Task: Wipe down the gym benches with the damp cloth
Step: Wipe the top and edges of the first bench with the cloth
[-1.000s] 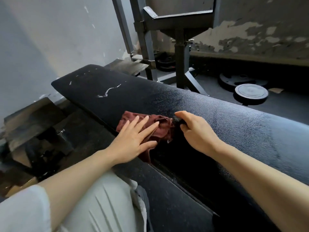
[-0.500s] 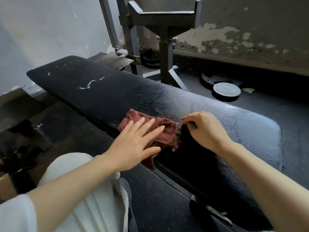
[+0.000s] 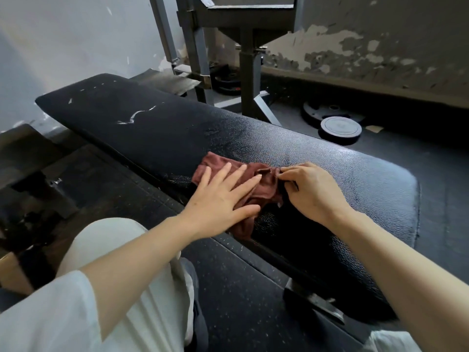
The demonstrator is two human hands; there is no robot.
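A long black padded gym bench (image 3: 157,133) runs from upper left to lower right, with white scuff marks near its far end. A crumpled dark red cloth (image 3: 264,184) lies on the near edge of the pad and hangs a little over the side. My left hand (image 3: 218,199) lies flat on the cloth with straight, spread fingers. My right hand (image 3: 309,189) is at the cloth's right end, its curled fingertips pinching a fold of the fabric.
A grey steel rack post (image 3: 250,80) with a diagonal foot stands just behind the bench. Round weight plates (image 3: 338,129) lie on the dark floor at the right. A peeling wall (image 3: 380,47) closes the back. My knee in light fabric (image 3: 106,240) is close to the bench.
The view has swung right, showing the bench's near end. My right hand has gone from resting beside the cloth to pinching its edge. My left hand stays flat on the cloth.
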